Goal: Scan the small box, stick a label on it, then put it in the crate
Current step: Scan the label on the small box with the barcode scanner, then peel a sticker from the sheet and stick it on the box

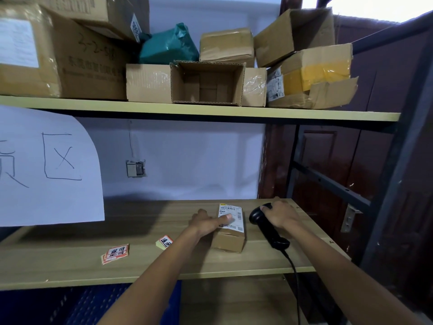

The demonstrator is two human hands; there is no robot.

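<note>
A small brown cardboard box [230, 239] with a white shipping label on top lies on the wooden shelf [145, 261]. My left hand [206, 222] grips its left side, thumb pressed on the white label. Right of the box lies a black corded barcode scanner [264, 227], and my right hand [280, 213] is closed over its head. Two small stacks of red-and-white stickers lie on the shelf: one stack [116, 253] at the left, another [165, 242] beside my left forearm. A blue crate [93, 303] shows below the shelf's front edge.
The upper shelf [210, 111] holds several cardboard boxes, one open [207, 83], and a green bag [168, 44]. A white paper sign [46, 165] hangs at the left. Dark metal rack posts [396, 174] stand at the right.
</note>
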